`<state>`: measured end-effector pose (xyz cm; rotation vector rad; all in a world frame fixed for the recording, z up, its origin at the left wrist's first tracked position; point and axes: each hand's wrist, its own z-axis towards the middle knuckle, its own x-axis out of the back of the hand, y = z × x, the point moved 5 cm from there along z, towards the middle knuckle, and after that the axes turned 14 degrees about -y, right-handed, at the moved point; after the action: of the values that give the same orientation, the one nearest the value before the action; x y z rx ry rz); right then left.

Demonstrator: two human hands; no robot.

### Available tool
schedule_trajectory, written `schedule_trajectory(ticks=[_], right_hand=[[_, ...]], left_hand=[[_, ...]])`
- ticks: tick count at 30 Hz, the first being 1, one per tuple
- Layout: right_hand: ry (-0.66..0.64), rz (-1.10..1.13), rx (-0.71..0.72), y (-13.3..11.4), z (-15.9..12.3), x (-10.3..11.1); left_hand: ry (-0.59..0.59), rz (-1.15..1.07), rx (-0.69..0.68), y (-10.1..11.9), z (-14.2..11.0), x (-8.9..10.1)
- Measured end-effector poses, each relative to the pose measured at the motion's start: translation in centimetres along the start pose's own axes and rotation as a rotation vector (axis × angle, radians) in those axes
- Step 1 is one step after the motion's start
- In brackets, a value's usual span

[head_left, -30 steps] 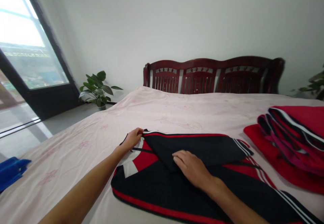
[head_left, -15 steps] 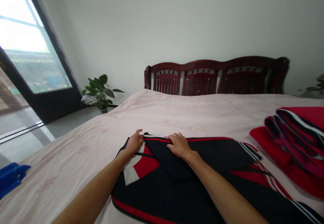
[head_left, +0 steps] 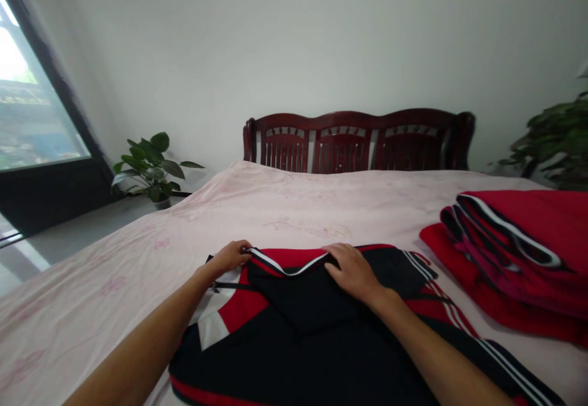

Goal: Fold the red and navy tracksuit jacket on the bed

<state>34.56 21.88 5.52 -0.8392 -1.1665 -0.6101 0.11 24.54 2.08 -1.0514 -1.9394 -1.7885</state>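
Observation:
A black track jacket [head_left: 294, 357] with red and white panels lies spread on the bed. My left hand [head_left: 233, 255] pinches the left end of a white-piped edge on a folded-over black part. My right hand [head_left: 351, 269] grips the same edge further right, thumb below and fingers over the top. Between the hands the piping sags in a curve, and red cloth shows behind it. Striped cuffs and a hem with white lines extend to the right of my right hand.
On the right side of the bed [head_left: 220, 204] sits a stack of folded red clothes [head_left: 519, 265]. Behind the bed stands a dark wooden headboard [head_left: 344, 142]. One potted plant [head_left: 151, 167] is by the glass door [head_left: 37, 106], another plant [head_left: 555, 142] at the far right.
My right hand has moved right along the piped edge, and the gap between my hands is wider. The edge has gone from straight to sagging. The view has turned right.

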Motion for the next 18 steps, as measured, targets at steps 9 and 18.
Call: schedule_trajectory(ticks=[9,18], right_hand=[[-0.123,-0.254,-0.589,16.6,-4.9,2.8],[-0.017,0.059,-0.439,17.4,-3.2,4.9]], left_hand=[[-0.013,-0.261,0.076,1.1,-2.3,0.2],[-0.085,-0.399,0.088,0.8,-3.1,0.9]])
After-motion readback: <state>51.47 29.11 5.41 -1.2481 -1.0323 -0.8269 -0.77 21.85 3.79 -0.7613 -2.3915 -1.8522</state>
